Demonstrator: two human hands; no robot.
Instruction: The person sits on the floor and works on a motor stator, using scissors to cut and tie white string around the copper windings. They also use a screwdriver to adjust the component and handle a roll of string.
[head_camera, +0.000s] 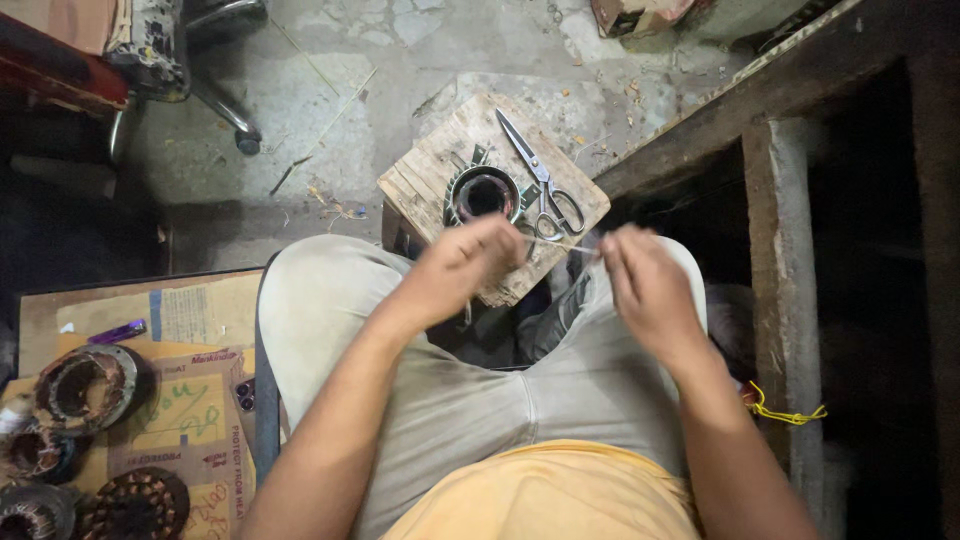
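Observation:
I sit with my knees apart in front of a small wooden block (432, 172) on the floor. On it lies a round motor stator (484, 193) with copper windings, and metal scissors (541, 178) beside it. My left hand (462, 264) is closed, pinching one end of a thin pale strip or thread (566, 245) just in front of the stator. My right hand (645, 285) pinches the other end, so the strip stretches between both hands.
Several more wound stators (85, 388) lie on cardboard (190, 400) at my left, with a purple lighter (117, 331). A dark wooden bench frame (790, 250) stands on the right with a yellow cord (785, 412). A chair base (225, 110) is at the back left.

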